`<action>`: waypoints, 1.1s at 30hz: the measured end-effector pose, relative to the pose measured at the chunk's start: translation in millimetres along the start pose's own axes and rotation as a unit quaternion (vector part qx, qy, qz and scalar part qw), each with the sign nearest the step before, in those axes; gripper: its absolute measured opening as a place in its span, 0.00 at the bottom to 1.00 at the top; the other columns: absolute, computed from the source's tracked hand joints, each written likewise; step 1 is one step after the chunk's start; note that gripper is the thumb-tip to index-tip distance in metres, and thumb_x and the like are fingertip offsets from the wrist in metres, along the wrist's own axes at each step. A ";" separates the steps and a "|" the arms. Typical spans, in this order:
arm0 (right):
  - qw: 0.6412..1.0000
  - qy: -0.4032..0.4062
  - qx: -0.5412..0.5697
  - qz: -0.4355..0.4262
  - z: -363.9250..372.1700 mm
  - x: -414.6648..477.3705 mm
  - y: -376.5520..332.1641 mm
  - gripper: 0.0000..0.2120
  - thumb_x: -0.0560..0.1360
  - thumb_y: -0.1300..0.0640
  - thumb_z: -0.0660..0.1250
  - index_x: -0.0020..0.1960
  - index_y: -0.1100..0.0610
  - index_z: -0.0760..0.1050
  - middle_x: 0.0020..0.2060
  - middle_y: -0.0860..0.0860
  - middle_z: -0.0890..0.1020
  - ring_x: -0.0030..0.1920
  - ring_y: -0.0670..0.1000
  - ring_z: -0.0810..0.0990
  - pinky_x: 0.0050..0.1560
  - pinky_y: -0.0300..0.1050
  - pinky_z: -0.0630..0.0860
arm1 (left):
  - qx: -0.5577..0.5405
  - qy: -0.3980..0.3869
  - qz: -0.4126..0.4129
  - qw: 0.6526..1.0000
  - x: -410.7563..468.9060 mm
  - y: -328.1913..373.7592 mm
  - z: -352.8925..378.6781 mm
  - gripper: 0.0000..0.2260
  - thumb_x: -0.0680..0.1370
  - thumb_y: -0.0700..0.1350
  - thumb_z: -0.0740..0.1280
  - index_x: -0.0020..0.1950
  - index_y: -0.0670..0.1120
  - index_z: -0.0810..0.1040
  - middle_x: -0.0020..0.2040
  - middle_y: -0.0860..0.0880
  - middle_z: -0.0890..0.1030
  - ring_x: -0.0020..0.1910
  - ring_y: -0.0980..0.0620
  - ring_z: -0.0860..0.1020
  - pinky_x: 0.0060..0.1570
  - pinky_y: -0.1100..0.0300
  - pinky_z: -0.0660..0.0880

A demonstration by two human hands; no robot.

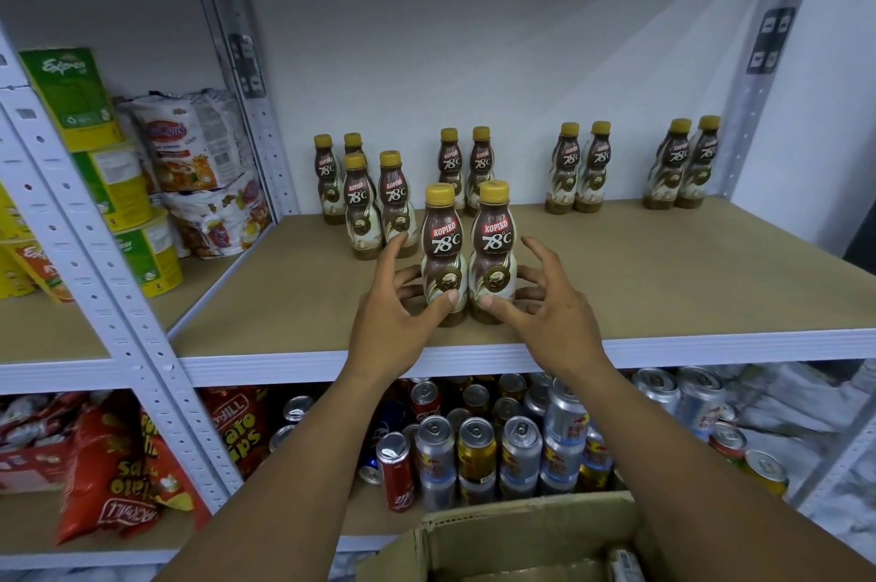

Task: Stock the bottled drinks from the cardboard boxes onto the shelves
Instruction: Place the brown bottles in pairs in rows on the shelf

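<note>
Two brown coffee bottles with yellow caps stand side by side near the front of the wooden shelf [663, 297]. My left hand [398, 320] curls round the left bottle [442, 249]: thumb on its front, fingers at its far side, index finger lifted. My right hand [545, 311] holds the right bottle [493, 249] the same way. Several more bottles of this kind [580, 169] stand in pairs along the back of the shelf. An open cardboard box [521, 529] is at the bottom edge, under my forearms.
Drink cans [474, 444] crowd the shelf below. Chip bags [123, 463] lie at the lower left. Instant noodle cups [118, 183] and packets fill the left bay. Grey metal uprights [256, 74] frame the shelf, with a white wall behind.
</note>
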State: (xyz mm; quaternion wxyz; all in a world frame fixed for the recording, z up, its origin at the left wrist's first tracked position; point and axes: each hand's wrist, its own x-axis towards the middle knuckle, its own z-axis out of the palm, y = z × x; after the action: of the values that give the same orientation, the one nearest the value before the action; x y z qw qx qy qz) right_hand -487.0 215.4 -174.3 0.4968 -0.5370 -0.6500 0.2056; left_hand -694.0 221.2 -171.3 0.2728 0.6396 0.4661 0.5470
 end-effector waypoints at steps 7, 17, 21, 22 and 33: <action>0.999 0.008 0.012 -0.033 -19.1 20.1 -29.7 0.46 0.69 0.38 0.76 0.79 0.35 0.54 0.69 0.46 0.75 0.62 0.46 0.77 0.62 0.52 0.79 | 0.027 -0.030 0.014 0.999 19.4 25.6 -16.7 0.43 0.74 0.52 0.78 0.80 0.67 0.54 0.72 0.55 0.73 0.68 0.58 0.74 0.61 0.60 0.73; 0.990 -0.007 -0.073 -0.121 -18.4 33.1 -52.5 0.42 0.74 0.48 0.77 0.78 0.33 0.56 0.69 0.45 0.77 0.64 0.48 0.78 0.62 0.51 0.79 | 0.109 -0.102 0.057 0.987 32.9 50.0 -21.3 0.40 0.78 0.46 0.74 0.80 0.69 0.55 0.60 0.85 0.62 0.62 0.78 0.69 0.69 0.52 0.74; 0.990 -0.013 -0.062 -0.123 -20.2 35.1 -47.1 0.44 0.72 0.50 0.79 0.77 0.32 0.55 0.67 0.44 0.78 0.62 0.47 0.79 0.60 0.54 0.80 | 0.111 -0.103 0.049 0.987 35.7 50.8 -24.9 0.39 0.77 0.43 0.76 0.76 0.72 0.59 0.48 0.83 0.74 0.55 0.68 0.80 0.61 0.50 0.80; 0.991 -0.013 -0.060 -0.123 -20.2 35.7 -46.2 0.45 0.72 0.51 0.79 0.78 0.32 0.55 0.67 0.44 0.78 0.61 0.47 0.80 0.59 0.55 0.80 | 0.114 -0.104 0.051 0.987 35.8 51.1 -25.0 0.39 0.77 0.43 0.76 0.75 0.73 0.59 0.47 0.82 0.75 0.55 0.68 0.80 0.60 0.51 0.81; 0.989 -0.016 -0.083 -0.120 -23.3 53.4 -32.7 0.43 0.73 0.51 0.77 0.78 0.35 0.55 0.64 0.46 0.79 0.57 0.48 0.81 0.57 0.54 0.81 | 0.126 -0.092 0.073 0.985 54.4 44.8 -4.2 0.38 0.78 0.45 0.75 0.78 0.69 0.57 0.55 0.74 0.74 0.56 0.62 0.82 0.57 0.51 0.82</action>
State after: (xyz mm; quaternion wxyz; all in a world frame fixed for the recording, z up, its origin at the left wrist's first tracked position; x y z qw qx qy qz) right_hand -479.2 246.3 -115.6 0.4613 -0.4911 -0.7323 0.0982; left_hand -686.4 250.5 -107.6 0.1910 0.7488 0.4559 0.4416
